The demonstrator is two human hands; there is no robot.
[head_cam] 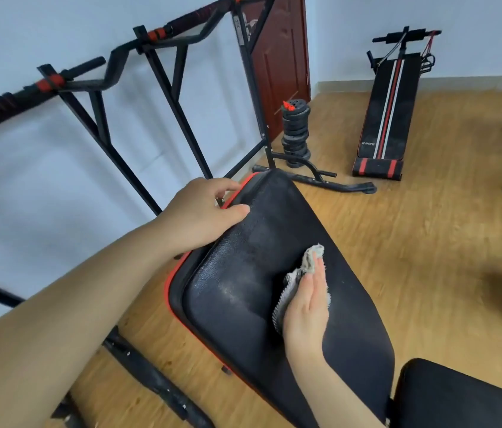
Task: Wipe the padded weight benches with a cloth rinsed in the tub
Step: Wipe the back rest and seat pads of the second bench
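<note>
Cloth (311, 261) lies pressed under right grip (307, 307) on bench pad (243, 291).

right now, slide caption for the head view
Right hand presses grey cloth on the bench pad; left hand grips its edge.

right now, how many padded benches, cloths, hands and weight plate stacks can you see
padded benches: 2, the red-trimmed black padded bench and the striped black sit-up bench
cloths: 1, the grey terry cloth
hands: 2, left hand and right hand
plate stacks: 1, the stack of black weight plates
total: 6
</note>
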